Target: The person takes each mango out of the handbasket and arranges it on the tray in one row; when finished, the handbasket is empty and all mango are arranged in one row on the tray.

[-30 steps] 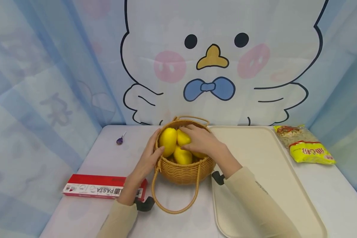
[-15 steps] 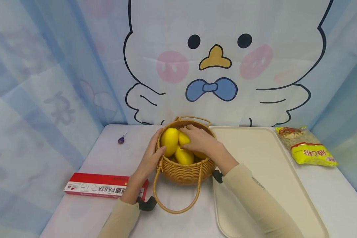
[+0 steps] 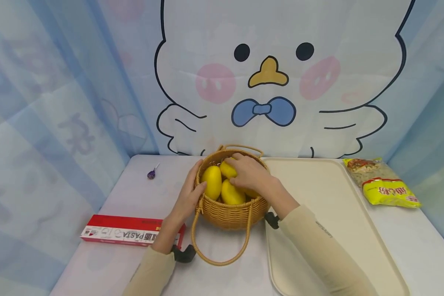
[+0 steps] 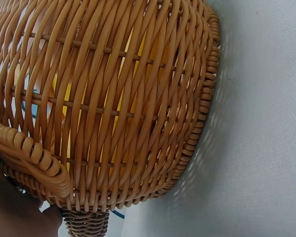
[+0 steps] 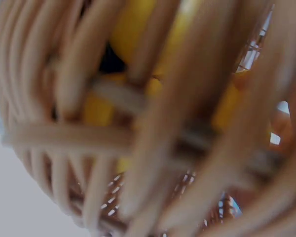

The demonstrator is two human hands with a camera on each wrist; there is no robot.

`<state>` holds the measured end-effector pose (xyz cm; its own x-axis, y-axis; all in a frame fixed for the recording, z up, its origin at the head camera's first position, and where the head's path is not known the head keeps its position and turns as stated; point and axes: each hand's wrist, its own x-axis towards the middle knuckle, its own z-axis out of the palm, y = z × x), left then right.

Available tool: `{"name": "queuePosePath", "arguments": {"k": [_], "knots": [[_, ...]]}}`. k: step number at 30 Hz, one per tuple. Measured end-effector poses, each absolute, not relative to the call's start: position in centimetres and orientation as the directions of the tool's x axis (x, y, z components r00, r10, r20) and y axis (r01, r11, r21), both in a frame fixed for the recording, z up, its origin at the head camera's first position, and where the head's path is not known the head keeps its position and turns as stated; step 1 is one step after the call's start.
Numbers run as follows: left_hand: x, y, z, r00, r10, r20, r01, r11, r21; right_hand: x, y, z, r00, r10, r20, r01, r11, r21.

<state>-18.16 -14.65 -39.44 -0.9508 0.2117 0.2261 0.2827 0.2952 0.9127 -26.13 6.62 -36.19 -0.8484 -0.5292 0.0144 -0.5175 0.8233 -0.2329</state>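
A round wicker basket holds several yellow mangoes, one along its left wall and one at the front. My left hand grips the basket's left rim, with the thumb at the edge by the left mango. Inside the basket, my right hand holds a mango near the back, its fingers over the top and the thumb on the near side. Part of that mango is hidden by the hand. The left wrist view shows the woven wall close up; in the right wrist view blurred wicker covers most of the fruit.
A beige tray lies right of the basket, partly under the right forearm. Beyond it is a bag of dried food. At left are a red-and-white pasta box and a lollipop. The basket handle droops in front.
In the basket, the left mango has sunk a little toward the front and the front one has shifted right. The right fingers have moved slightly with the back mango. My left hand stays put.
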Motion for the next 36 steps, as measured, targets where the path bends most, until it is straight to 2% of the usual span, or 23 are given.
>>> {"name": "queuePosePath", "arguments": {"k": [18,25,31,36], "knots": [[-18.1,-14.7,-39.6,-0.953,0.201,0.226,0.278,0.290,0.916,-22.5,10.1,-32.7,-0.858,-0.496,0.137,-0.511,0.789,-0.342],[-20.1,-15.1,-42.8,-0.953,0.183,0.242,0.287,0.289,0.913,-21.8,12.4,-31.4,-0.864,-0.456,0.213,-0.503,0.782,-0.368],[-20.3,-15.1,-43.2,-0.945,0.174,0.278,0.318,0.269,0.909,-21.7,14.6,-31.6,-0.877,-0.385,0.287,-0.477,0.768,-0.429],[-20.3,-15.0,-43.2,-0.949,0.174,0.263,0.303,0.274,0.913,-22.0,16.5,-32.7,-0.887,-0.293,0.356,-0.441,0.766,-0.467]]}}
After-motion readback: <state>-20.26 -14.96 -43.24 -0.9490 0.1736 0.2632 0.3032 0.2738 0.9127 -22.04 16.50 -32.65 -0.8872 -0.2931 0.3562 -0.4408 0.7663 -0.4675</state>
